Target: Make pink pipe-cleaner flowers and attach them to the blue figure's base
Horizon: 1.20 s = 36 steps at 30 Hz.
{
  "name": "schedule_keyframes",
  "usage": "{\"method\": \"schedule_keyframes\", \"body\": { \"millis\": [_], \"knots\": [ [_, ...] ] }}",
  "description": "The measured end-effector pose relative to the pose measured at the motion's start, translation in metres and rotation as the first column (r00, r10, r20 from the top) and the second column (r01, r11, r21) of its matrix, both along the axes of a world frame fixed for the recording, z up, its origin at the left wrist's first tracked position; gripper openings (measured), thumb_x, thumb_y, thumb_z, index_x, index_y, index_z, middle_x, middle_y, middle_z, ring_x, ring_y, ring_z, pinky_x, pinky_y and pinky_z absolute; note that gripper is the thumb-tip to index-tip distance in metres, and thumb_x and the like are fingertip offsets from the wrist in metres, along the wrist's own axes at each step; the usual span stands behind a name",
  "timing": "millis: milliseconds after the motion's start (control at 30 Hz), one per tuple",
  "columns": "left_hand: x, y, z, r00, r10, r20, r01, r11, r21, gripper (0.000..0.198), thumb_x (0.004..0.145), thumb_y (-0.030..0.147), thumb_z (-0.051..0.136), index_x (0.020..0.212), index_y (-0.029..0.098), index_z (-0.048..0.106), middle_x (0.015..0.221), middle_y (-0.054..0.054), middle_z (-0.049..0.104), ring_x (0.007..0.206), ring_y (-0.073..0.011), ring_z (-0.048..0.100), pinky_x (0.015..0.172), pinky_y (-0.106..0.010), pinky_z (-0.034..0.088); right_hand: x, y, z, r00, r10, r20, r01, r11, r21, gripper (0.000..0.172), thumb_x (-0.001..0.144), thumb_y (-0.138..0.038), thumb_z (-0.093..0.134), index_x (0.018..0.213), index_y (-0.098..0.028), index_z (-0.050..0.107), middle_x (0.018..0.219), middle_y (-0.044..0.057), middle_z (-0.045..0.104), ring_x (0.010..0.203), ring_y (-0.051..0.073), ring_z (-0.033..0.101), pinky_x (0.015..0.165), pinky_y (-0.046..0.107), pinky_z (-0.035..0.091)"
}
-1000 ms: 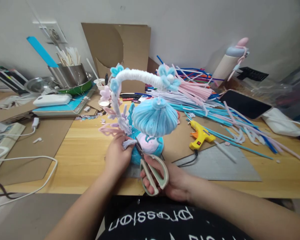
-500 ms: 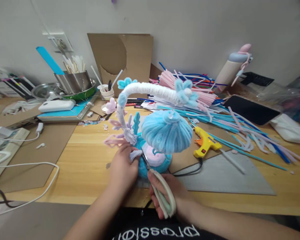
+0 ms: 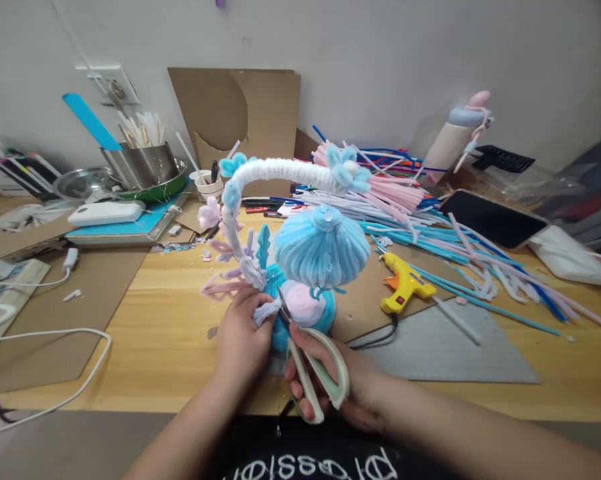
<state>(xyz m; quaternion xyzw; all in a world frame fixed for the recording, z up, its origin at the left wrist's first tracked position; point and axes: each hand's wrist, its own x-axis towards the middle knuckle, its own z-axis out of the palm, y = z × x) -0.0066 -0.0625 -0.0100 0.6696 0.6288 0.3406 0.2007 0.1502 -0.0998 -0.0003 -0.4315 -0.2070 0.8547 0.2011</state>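
Note:
A lamp-shaped craft of fuzzy pipe cleaners stands before me, with a blue pleated shade (image 3: 322, 248), a curved white arm (image 3: 285, 171) and a round blue base (image 3: 326, 312). My left hand (image 3: 243, 330) is closed on a pale lavender pipe-cleaner piece (image 3: 266, 311) at the base's left side. My right hand (image 3: 325, 367) grips cream-handled scissors (image 3: 333, 363), handles spread apart. Their blades reach up beside the pale piece, close to my left fingers. Pink and lavender loops (image 3: 225, 283) and a blue leaf shape (image 3: 263, 245) rise by the arm's foot.
A yellow glue gun (image 3: 405, 283) lies on cardboard at the right, its black cable running toward me. Behind it spread many pipe cleaners (image 3: 405, 233). A phone (image 3: 500, 219) and a bottle (image 3: 453, 140) are farther right. White cables (image 3: 97, 333) and a power strip (image 3: 17, 293) occupy the left.
The scissor handles have spread wider apart in my right hand. The craft has swung slightly left, and the whole view has shifted a little. My left hand keeps its hold on the pale piece.

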Motion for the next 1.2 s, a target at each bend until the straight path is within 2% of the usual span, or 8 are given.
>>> {"method": "schedule_keyframes", "body": {
  "millis": [67,233,433,767,833,967,1067,1200],
  "knots": [
    [0.000,0.000,-0.001,0.999,-0.008,0.037,0.008,1.000,0.007,0.014,0.075,0.020,0.056,0.084,0.021,0.066,0.099,-0.005,0.062,0.096,-0.0227,0.059,0.085,-0.034,0.045,-0.003,0.001,0.000,0.999,0.022,0.038,-0.023,1.000,0.013,0.060,0.080,-0.068,0.045,0.065,-0.011,0.056,0.048,0.001,0.055,0.034,0.009,0.051,0.035,0.019,0.040],
    [0.000,-0.002,-0.001,0.998,-0.023,0.051,0.022,0.999,0.024,0.014,0.074,0.017,0.056,0.082,0.021,0.066,0.099,-0.005,0.062,0.096,-0.0224,0.058,0.085,-0.033,0.044,-0.010,0.001,0.003,0.989,-0.017,0.149,0.006,0.998,0.070,0.055,0.080,-0.064,0.049,0.058,-0.013,0.050,0.039,-0.002,0.047,0.028,0.008,0.045,0.028,0.016,0.033],
    [0.002,0.000,-0.003,1.000,0.009,0.006,-0.009,0.998,0.059,0.006,0.075,0.023,0.061,0.081,0.021,0.063,0.092,-0.003,0.062,0.090,-0.0210,0.058,0.079,-0.032,0.044,-0.012,0.001,0.002,0.970,0.020,0.244,-0.035,0.998,0.055,0.041,0.087,-0.042,0.046,0.056,-0.015,0.049,0.035,-0.003,0.046,0.024,0.008,0.042,0.025,0.015,0.031],
    [0.004,0.002,-0.007,0.988,0.100,0.115,-0.103,0.994,0.022,0.010,0.077,0.029,0.060,0.078,0.021,0.065,0.092,-0.004,0.066,0.094,-0.0229,0.060,0.086,-0.034,0.044,-0.009,0.001,0.001,0.967,0.050,0.249,-0.078,0.991,0.105,0.039,0.085,-0.037,0.048,0.053,-0.016,0.048,0.033,-0.003,0.045,0.023,0.009,0.041,0.025,0.017,0.029],
    [0.003,0.003,-0.008,0.987,0.098,0.129,-0.099,0.995,0.006,0.010,0.076,0.029,0.060,0.078,0.020,0.065,0.091,-0.003,0.066,0.092,-0.0226,0.060,0.085,-0.034,0.044,-0.006,0.002,0.003,0.979,0.052,0.199,-0.072,0.993,0.091,0.038,0.085,-0.040,0.048,0.056,-0.016,0.049,0.035,-0.003,0.046,0.025,0.009,0.042,0.027,0.017,0.031],
    [0.000,0.004,-0.009,0.982,0.042,0.183,-0.044,0.999,0.004,0.007,0.075,0.025,0.060,0.078,0.021,0.065,0.090,-0.002,0.065,0.092,-0.0209,0.060,0.086,-0.032,0.045,0.000,0.004,0.007,0.995,0.052,0.088,-0.055,0.998,0.030,0.049,0.084,-0.058,0.046,0.061,-0.014,0.050,0.040,-0.002,0.048,0.029,0.008,0.045,0.031,0.019,0.036],
    [-0.001,0.004,-0.010,0.981,0.012,0.195,-0.017,1.000,0.022,0.007,0.075,0.023,0.060,0.079,0.021,0.066,0.093,-0.003,0.064,0.096,-0.0210,0.059,0.090,-0.033,0.043,-0.001,0.005,0.006,0.991,0.083,0.104,-0.085,0.996,0.012,0.056,0.085,-0.063,0.041,0.059,-0.014,0.050,0.041,-0.001,0.049,0.029,0.009,0.047,0.032,0.019,0.037],
    [-0.002,0.004,-0.010,0.982,-0.012,0.188,0.010,1.000,0.013,0.008,0.075,0.021,0.059,0.079,0.020,0.066,0.093,-0.003,0.064,0.095,-0.0208,0.059,0.089,-0.032,0.043,-0.006,0.008,-0.002,0.987,0.103,0.121,-0.113,0.990,0.079,0.053,0.083,-0.064,0.045,0.059,-0.016,0.049,0.039,-0.002,0.048,0.028,0.010,0.047,0.028,0.019,0.036]
  ]
}}
